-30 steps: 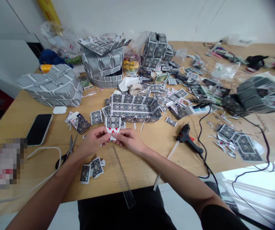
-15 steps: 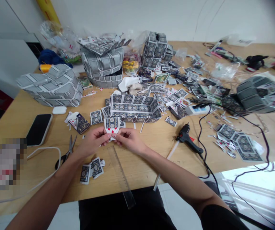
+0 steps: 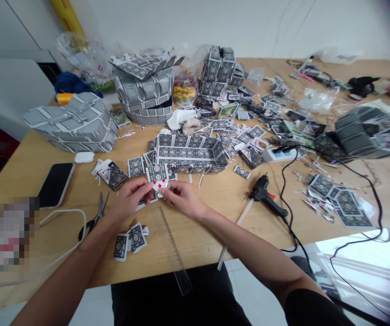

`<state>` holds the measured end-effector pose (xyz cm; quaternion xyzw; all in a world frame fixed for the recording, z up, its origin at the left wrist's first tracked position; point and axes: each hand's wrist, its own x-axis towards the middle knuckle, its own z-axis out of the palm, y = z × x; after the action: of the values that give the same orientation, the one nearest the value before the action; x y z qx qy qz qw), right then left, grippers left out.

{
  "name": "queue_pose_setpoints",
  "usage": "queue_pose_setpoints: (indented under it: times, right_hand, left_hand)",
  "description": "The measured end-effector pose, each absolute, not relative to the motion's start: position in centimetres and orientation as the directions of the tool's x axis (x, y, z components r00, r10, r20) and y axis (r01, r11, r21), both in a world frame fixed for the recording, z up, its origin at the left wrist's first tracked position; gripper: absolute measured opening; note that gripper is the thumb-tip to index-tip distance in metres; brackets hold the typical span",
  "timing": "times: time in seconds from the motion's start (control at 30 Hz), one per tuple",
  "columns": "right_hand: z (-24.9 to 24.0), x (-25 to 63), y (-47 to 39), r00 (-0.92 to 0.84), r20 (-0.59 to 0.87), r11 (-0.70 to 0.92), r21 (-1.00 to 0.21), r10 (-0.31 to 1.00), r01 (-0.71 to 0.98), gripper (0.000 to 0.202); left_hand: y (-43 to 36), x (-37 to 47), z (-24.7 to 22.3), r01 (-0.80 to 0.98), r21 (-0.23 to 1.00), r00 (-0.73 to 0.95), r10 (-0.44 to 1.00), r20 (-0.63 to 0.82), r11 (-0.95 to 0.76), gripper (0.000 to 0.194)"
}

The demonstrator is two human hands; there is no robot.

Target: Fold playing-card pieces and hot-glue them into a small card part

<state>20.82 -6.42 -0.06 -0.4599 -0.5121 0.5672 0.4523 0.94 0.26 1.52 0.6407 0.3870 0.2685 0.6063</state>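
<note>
A folded playing card (image 3: 157, 173), patterned on its upper part with red diamonds below, is held between my two hands. My left hand (image 3: 134, 195) pinches its left side, and my right hand (image 3: 180, 197) grips its lower right edge with thumb and fingers. Just behind the card stands an open rectangular box (image 3: 191, 154) made of patterned cards. Beneath my left fingers part of another card shows on the table. Nearer me lie several loose cards (image 3: 137, 237) and a clear ruler (image 3: 174, 253) that reaches over the table edge.
Scissors (image 3: 96, 216) and a phone (image 3: 56, 184) lie left. A glue gun (image 3: 266, 195) with a black cable rests right, near a power strip (image 3: 281, 155). Woven card baskets (image 3: 75, 124) and heaps of cards (image 3: 346, 203) surround the work area.
The card has tilted and shifted slightly left. My right fingers have loosened and moved a little, and a card under my left hand shows more.
</note>
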Motion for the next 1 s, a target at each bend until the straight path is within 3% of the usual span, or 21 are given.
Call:
queue_pose_setpoints:
  times: [0.5,0.77,1.0]
  right_hand:
    - [0.2,20.6,-6.5,-0.224,-0.026,-0.052,-0.993,0.974,-0.110,0.049]
    - [-0.1,20.9,-6.3,-0.200,-0.076,-0.089,-0.994,0.977,-0.056,0.047]
    - [0.0,20.8,-6.3,-0.193,-0.049,-0.063,-0.996,0.980,-0.069,0.055]
  left_hand:
    - [0.5,0.9,1.0,0.180,0.984,0.543,0.834,-0.102,0.003,0.038]
    - [0.1,1.2,1.9,0.203,0.979,0.585,0.802,-0.125,0.004,0.037]
    - [0.1,1.4,2.1,0.204,0.979,0.583,0.805,-0.111,-0.013,0.034]
